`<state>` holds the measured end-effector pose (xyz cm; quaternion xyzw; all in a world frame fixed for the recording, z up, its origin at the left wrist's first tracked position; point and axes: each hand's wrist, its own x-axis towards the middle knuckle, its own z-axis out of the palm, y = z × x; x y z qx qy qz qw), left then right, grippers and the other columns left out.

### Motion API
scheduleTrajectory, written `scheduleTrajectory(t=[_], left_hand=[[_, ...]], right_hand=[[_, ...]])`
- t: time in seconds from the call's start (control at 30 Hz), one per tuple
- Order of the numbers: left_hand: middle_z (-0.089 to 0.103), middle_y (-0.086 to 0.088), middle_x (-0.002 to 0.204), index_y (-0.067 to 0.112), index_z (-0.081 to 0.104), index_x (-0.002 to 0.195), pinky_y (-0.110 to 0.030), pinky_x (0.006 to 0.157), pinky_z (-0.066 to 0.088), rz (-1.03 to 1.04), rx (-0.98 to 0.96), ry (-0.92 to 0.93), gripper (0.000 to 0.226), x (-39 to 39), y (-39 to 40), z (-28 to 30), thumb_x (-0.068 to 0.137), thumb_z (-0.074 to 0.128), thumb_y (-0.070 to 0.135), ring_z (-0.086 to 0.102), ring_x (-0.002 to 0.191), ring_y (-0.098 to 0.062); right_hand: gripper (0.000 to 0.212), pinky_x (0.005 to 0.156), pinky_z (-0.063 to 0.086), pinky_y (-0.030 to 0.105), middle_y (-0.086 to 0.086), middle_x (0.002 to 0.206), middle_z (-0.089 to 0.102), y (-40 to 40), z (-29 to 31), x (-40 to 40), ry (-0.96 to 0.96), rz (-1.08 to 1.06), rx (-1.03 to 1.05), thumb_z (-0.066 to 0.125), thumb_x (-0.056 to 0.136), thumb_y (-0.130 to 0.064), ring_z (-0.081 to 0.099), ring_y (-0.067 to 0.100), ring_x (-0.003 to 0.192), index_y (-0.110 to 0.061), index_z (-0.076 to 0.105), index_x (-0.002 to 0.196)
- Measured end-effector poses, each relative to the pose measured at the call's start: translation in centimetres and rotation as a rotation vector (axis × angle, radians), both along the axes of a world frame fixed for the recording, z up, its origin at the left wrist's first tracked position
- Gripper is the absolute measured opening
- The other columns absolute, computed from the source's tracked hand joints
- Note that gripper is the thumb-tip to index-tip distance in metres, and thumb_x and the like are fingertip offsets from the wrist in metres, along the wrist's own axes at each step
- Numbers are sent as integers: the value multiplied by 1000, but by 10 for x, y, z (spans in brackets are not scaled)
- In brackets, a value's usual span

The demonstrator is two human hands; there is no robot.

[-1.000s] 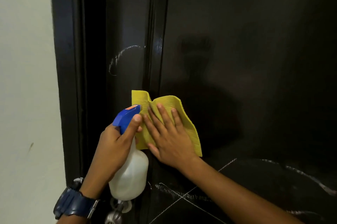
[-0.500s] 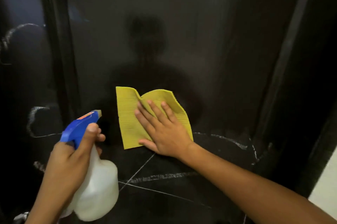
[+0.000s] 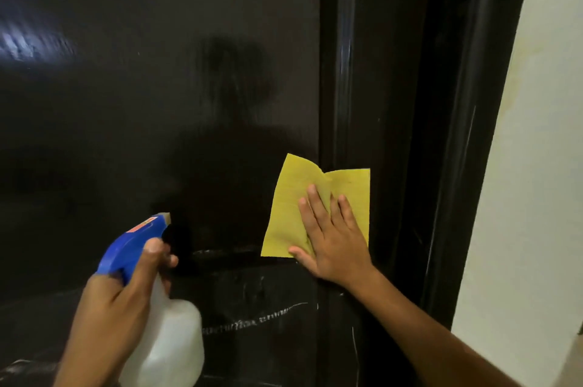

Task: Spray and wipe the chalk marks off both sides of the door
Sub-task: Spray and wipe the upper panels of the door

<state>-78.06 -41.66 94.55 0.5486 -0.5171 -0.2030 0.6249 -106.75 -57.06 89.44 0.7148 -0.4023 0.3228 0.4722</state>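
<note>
Against the dark door, near its right edge, our right hand presses the yellow cloth with flat fingers; chalk marks lie just below, and lower left of the cloth our left hand grips the spray bottle.

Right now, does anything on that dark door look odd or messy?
Yes: white chalk marks still streak the door below the yellow cloth, untouched by the wiping. Nothing looks spilled or broken.

My only view is head-worn, facing forward and slightly down, close to the door, above and behind both grips.
</note>
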Motion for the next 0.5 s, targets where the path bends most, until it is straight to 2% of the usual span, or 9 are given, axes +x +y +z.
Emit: scheduleTrajectory(t=[0.07,0.17,0.27,0.37,0.43,0.5], left_hand=[[76,1,79,47,72,85,-54,76,54,-33,-19,-46,55,-22,-3,9,69,48,94,68,72,-36],[74,-3,75,42,72,79,-54,74,54,-28,-86,-37,49,-49,-6,21,79,49,84,67,74,-40],[73,-5,73,32,72,75,-53,76,55,-59,-129,-45,64,-67,-6,35,69,47,91,70,70,-28],[74,-2,76,30,72,77,-39,71,55,-73,-183,-49,55,-82,-4,48,80,49,81,69,66,-14],[74,-1,78,29,71,78,-36,69,54,-70,-197,-73,56,-87,-3,55,80,48,80,69,66,-12],[73,-2,74,30,70,76,-41,71,55,-49,-213,-91,59,-86,-1,60,76,46,83,68,65,-15]], right_hand=[[89,126,2,49,15,168,-4,0,-3,2,-40,16,22,31,99,-66,12,36,152,-7,4,160],[87,126,2,48,14,168,-1,0,-2,4,-63,27,38,35,98,-65,9,34,153,-9,9,159],[87,125,4,49,14,168,1,2,0,2,-58,22,35,36,97,-64,10,34,154,-8,13,159],[86,125,5,50,15,168,3,3,2,2,-60,25,51,36,97,-64,10,33,154,-8,16,159],[85,125,4,50,14,168,4,3,3,2,-71,37,65,36,97,-63,10,33,153,-8,16,159],[85,125,4,50,14,168,4,5,2,1,-66,35,82,36,97,-63,10,32,152,-8,15,159]])
